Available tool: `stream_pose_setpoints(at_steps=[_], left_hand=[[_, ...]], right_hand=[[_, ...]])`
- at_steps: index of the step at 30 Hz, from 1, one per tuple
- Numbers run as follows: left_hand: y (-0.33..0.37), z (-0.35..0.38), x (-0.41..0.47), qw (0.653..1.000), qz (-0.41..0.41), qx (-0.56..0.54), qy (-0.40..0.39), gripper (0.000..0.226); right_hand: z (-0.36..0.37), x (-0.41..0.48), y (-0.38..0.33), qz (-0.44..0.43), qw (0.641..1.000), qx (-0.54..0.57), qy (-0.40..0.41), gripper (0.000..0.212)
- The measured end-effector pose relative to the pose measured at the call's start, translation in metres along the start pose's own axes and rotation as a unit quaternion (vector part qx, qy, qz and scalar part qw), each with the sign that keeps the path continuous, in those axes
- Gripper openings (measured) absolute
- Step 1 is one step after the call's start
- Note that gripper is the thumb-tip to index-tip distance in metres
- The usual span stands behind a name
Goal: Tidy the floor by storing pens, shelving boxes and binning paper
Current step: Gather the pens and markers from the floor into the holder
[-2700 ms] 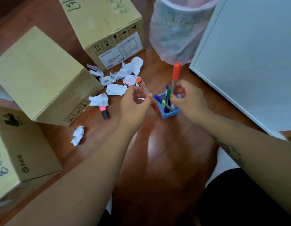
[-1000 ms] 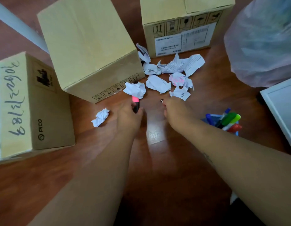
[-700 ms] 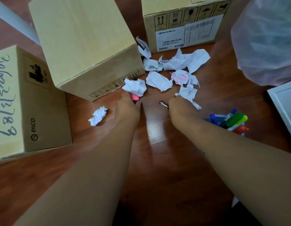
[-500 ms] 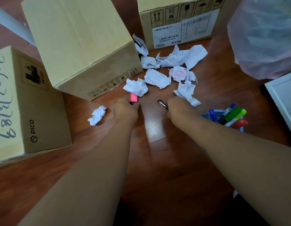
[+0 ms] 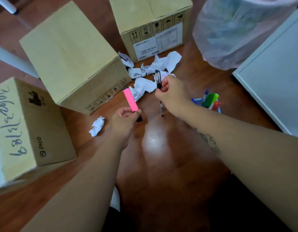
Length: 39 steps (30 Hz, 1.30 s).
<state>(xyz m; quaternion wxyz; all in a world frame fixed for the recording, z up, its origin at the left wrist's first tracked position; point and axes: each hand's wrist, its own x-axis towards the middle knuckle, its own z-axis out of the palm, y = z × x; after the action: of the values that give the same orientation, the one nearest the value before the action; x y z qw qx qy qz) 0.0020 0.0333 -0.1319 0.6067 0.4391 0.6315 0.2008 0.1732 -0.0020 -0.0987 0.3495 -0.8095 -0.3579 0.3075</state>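
— How much room do we have around our hands?

— Bare wooden floor (image 5: 158, 148) runs from our wrists back toward us, open between both forearms. Just left of our left hand (image 5: 124, 119) sits the edge of the middle cardboard box (image 5: 73, 56); a second box (image 5: 23, 131) stands further left of it, and a third box (image 5: 151, 25) lies beyond our right hand (image 5: 172, 94). To the right of that hand a white panel (image 5: 275, 77) cuts in with its long edge.

— What are we holding?

— Our left hand is closed around the dark end of a pink highlighter (image 5: 130, 101), the pink body sticking up and away from the fingers. Our right hand pinches a black pen (image 5: 158, 79) near its middle, upright, its tip pointing down above the floor.

— And the containers?

— The blue pen holder (image 5: 197, 100) sits on the floor just right of our right wrist. We see about four markers in it: green, lighter green, red and blue, though they overlap. Beyond and to the right of that hand stands the bin (image 5: 237, 30) lined with a translucent pinkish bag; we cannot make out what is inside.

— Paper count?

— One crumpled ball (image 5: 97, 126) lies alone just left of our left hand. The heap of crumpled paper (image 5: 145, 86) lies past both hands, between the middle box and the third; we count roughly five pieces, some partly hidden behind our right hand. Three boxes in all.
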Motion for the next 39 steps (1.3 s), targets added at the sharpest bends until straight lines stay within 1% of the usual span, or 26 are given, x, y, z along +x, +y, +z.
stream_pose_setpoints(at_steps=[3,8,13,17,20,24,26,28,30,33,36,39], left_hand=[[0.007,0.012,-0.019,0.998,0.046,0.011,-0.044,0.023],[0.025,0.043,-0.043,0.989,0.095,0.019,-0.109,0.025],[0.044,0.073,-0.053,0.976,0.138,0.036,-0.163,0.027],[0.055,0.101,-0.054,0.959,0.163,0.085,-0.215,0.021],[0.053,0.114,-0.053,0.943,0.187,0.127,-0.246,0.020],[0.043,0.118,-0.049,0.932,0.206,0.172,-0.242,0.017],[0.040,0.119,-0.045,0.928,0.208,0.202,-0.234,0.018],[0.041,0.121,-0.041,0.914,0.228,0.235,-0.239,0.019],[0.044,0.124,-0.040,0.900,0.247,0.256,-0.252,0.023],[0.048,0.129,-0.035,0.901,0.248,0.255,-0.247,0.026],[0.051,0.132,-0.029,0.905,0.241,0.253,-0.240,0.027],[0.048,0.132,-0.025,0.895,0.220,0.279,-0.271,0.035]], right_hand=[[-0.013,-0.014,-0.003,-0.044,0.997,0.035,0.044,0.014],[-0.049,-0.039,0.004,-0.072,0.985,0.090,0.130,0.017],[-0.090,-0.058,0.020,-0.057,0.966,0.129,0.216,0.014],[-0.112,-0.069,0.046,-0.036,0.961,0.102,0.254,0.012],[-0.118,-0.069,0.067,-0.012,0.966,0.092,0.240,0.010],[-0.115,-0.066,0.083,0.001,0.976,0.071,0.204,0.009],[-0.111,-0.062,0.090,-0.001,0.985,0.047,0.169,0.010],[-0.108,-0.059,0.098,-0.013,0.991,0.001,0.130,0.015],[-0.106,-0.056,0.104,-0.020,0.994,-0.022,0.102,0.025],[-0.108,-0.053,0.107,-0.035,0.998,-0.004,0.057,0.038],[-0.109,-0.049,0.113,-0.042,0.999,-0.010,0.021,0.038],[-0.107,-0.045,0.121,-0.019,1.000,-0.002,0.003,0.036]])
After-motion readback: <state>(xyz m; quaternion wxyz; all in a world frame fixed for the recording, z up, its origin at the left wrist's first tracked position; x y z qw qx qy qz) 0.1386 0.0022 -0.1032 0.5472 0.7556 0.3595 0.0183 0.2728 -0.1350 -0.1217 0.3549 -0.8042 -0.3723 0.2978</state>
